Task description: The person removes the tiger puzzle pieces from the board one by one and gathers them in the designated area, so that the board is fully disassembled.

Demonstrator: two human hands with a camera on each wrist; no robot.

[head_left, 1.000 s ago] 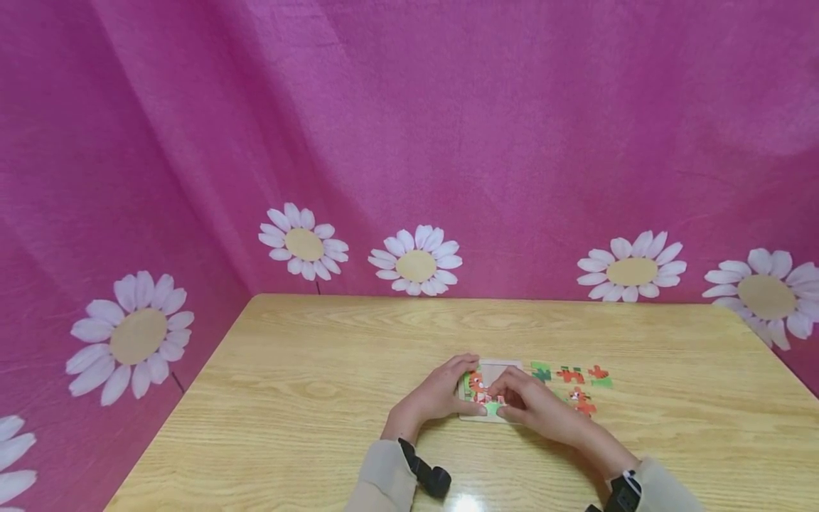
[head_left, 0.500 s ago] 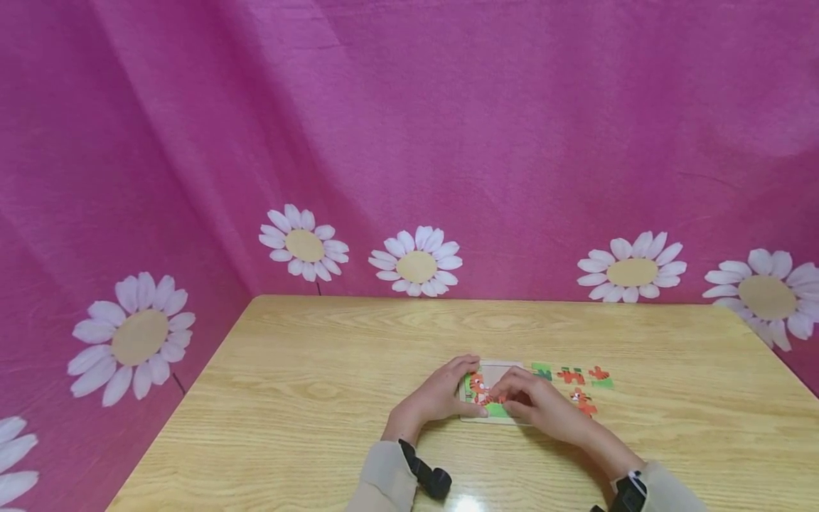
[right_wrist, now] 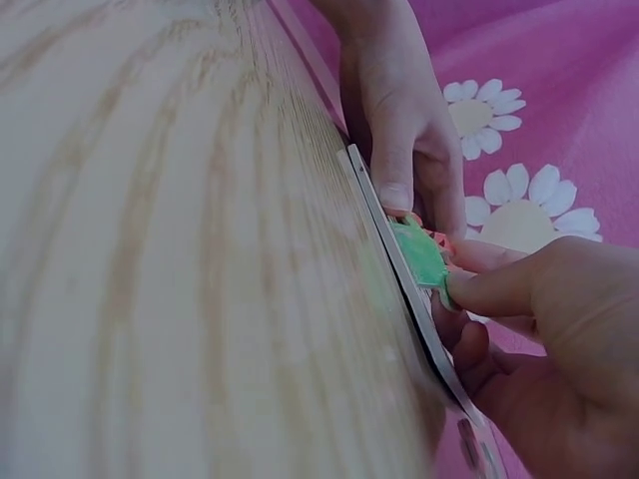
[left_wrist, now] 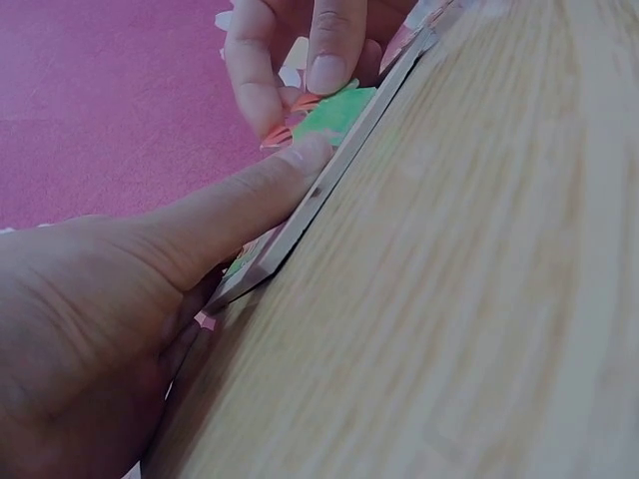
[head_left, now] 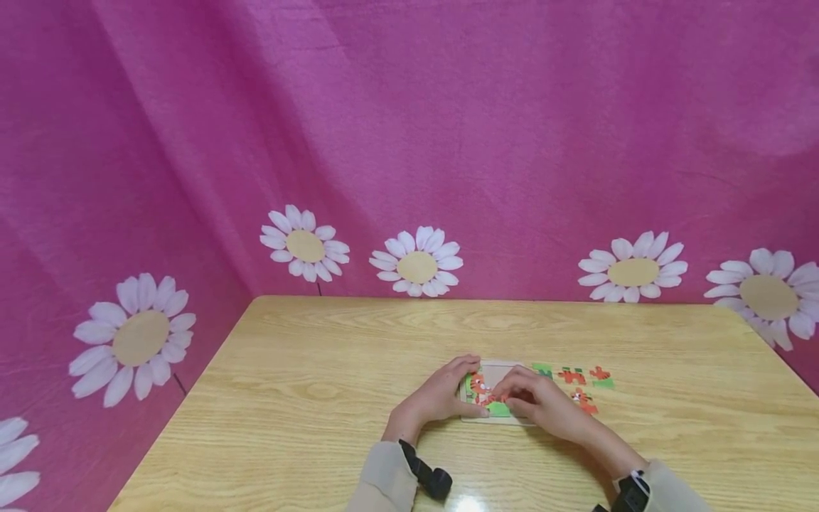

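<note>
A shallow puzzle tray (head_left: 493, 420) with a pale rim lies on the table, partly filled with orange and green pieces that show a tiger. Around its left side my left hand (head_left: 437, 393) holds it, thumb along the near rim and fingers toward the far left corner. My right hand (head_left: 549, 405) pinches a green and orange puzzle piece (right_wrist: 419, 254) between thumb and fingers, low over the near part of the tray. In the left wrist view this piece (left_wrist: 337, 113) stands slightly raised at the rim beside my left thumb. The right hand covers the tray's right part.
Several loose pieces lie right of the tray: a green one (head_left: 542, 370), an orange striped one (head_left: 571, 376), an orange and green one (head_left: 601, 377) and one with a tiger face (head_left: 583, 401). A pink curtain (head_left: 512, 142) with daisies hangs behind the wooden table (head_left: 320, 370).
The right hand has shifted slightly to the right with its piece, uncovering more green and orange near the tray's front. My left hand keeps its place on the tray.
</note>
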